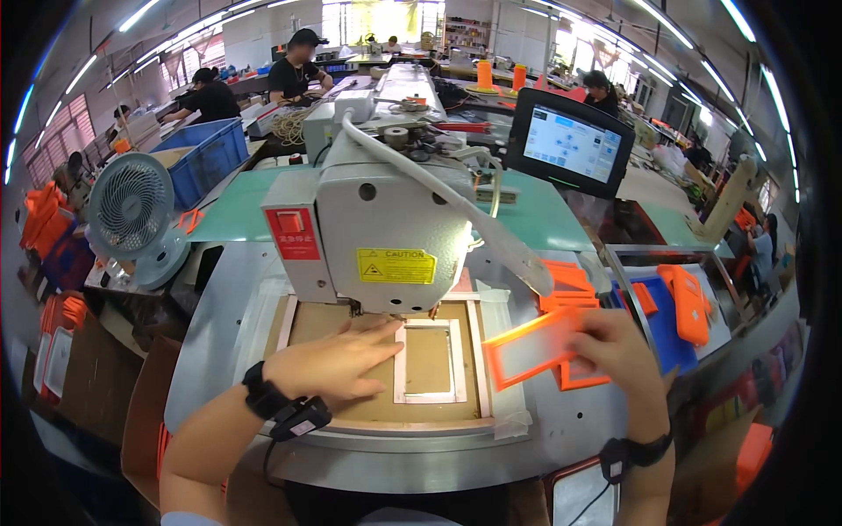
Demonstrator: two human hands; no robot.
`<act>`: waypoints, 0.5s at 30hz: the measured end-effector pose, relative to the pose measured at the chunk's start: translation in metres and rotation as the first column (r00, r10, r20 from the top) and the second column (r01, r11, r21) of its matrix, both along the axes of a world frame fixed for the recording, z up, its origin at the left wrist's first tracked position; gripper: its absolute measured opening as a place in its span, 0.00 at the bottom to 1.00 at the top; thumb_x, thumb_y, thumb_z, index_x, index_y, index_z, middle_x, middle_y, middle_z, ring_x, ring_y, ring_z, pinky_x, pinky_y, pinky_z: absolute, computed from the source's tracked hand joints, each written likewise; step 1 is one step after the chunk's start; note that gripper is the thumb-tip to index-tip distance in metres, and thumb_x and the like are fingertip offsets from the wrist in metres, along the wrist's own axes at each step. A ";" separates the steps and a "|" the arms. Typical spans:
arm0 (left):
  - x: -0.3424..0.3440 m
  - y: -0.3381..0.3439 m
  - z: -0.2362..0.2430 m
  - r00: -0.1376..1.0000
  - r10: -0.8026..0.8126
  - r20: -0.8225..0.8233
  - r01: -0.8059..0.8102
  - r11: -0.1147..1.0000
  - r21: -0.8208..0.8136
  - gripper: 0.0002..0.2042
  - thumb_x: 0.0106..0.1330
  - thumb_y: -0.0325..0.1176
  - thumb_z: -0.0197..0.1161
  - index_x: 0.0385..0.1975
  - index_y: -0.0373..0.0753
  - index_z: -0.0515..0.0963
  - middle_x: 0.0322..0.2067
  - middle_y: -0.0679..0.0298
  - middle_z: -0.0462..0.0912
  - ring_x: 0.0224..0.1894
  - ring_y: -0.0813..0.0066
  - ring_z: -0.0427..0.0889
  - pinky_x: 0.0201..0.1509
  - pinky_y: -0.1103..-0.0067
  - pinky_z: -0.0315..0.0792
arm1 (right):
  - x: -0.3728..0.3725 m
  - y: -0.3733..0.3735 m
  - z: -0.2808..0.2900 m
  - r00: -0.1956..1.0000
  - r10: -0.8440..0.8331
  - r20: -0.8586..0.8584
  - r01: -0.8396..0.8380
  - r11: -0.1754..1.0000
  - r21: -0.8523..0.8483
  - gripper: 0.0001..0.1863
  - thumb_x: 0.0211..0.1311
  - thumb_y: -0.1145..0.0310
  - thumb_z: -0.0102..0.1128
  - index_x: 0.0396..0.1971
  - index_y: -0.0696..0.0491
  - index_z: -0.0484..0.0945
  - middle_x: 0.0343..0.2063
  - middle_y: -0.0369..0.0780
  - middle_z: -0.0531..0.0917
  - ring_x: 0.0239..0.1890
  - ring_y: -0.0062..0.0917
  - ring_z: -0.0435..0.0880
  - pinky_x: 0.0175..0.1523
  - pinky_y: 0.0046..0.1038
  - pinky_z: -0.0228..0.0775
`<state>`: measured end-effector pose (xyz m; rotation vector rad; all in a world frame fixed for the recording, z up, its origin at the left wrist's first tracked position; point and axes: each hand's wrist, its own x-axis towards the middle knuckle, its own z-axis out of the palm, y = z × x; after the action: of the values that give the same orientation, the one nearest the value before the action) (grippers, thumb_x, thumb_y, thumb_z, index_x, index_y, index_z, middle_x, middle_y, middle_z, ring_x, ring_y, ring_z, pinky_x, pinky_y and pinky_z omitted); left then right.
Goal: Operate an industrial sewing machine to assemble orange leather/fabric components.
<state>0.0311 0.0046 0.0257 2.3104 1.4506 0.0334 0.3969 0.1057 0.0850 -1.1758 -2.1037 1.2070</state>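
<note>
My left hand (338, 358) lies flat on a tan template board (346, 408), fingers spread, below the head of a grey industrial sewing machine (377, 232). Its fingertips come close to a small pale rectangular frame (456, 364) set into the board. To the right of the board, my right hand (614, 344) pinches an orange-edged rectangular panel (529, 348) with a cloudy see-through middle. The panel is held tilted above the metal table (561, 430). Behind it lie several orange pieces (566, 279), partly hidden by the panel and the hand.
A lit touch screen (570, 145) stands back right. Nearer, a blue tray (671, 337) holds orange pouches (684, 302). On the left are a fan (133, 210), a blue crate (206, 162) and a cardboard box (149, 412). Several people work farther back.
</note>
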 end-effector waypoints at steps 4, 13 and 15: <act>-0.010 0.010 -0.017 0.994 -0.016 0.105 0.014 1.000 0.016 0.33 0.65 0.39 0.58 0.69 0.33 0.61 0.73 0.49 0.54 0.76 0.57 0.52 0.76 0.56 0.47 | -0.076 0.036 -0.027 0.947 0.316 0.067 -0.313 0.949 -0.050 0.07 0.62 0.70 0.63 0.31 0.58 0.82 0.19 0.37 0.79 0.23 0.19 0.80 0.30 0.24 0.71; -0.011 -0.001 -0.024 0.981 0.009 0.193 -0.022 0.998 0.066 0.30 0.65 0.33 0.58 0.68 0.35 0.62 0.72 0.49 0.54 0.75 0.56 0.51 0.76 0.55 0.47 | -0.136 0.045 -0.072 0.893 0.295 0.340 -0.424 0.802 0.420 0.10 0.56 0.70 0.65 0.36 0.58 0.83 0.31 0.49 0.84 0.36 0.44 0.83 0.42 0.40 0.75; -0.009 -0.004 -0.028 0.981 0.012 0.194 -0.036 0.992 0.118 0.30 0.65 0.33 0.59 0.68 0.36 0.63 0.70 0.50 0.57 0.74 0.55 0.54 0.75 0.55 0.48 | -0.134 0.043 -0.075 0.896 0.296 0.332 -0.415 0.823 0.387 0.08 0.56 0.69 0.65 0.34 0.56 0.83 0.31 0.48 0.84 0.36 0.43 0.83 0.43 0.40 0.75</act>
<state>0.0219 0.0011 -0.0026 2.3104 1.4123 0.3518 0.2627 0.1492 0.0099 -0.7717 -2.7052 0.6522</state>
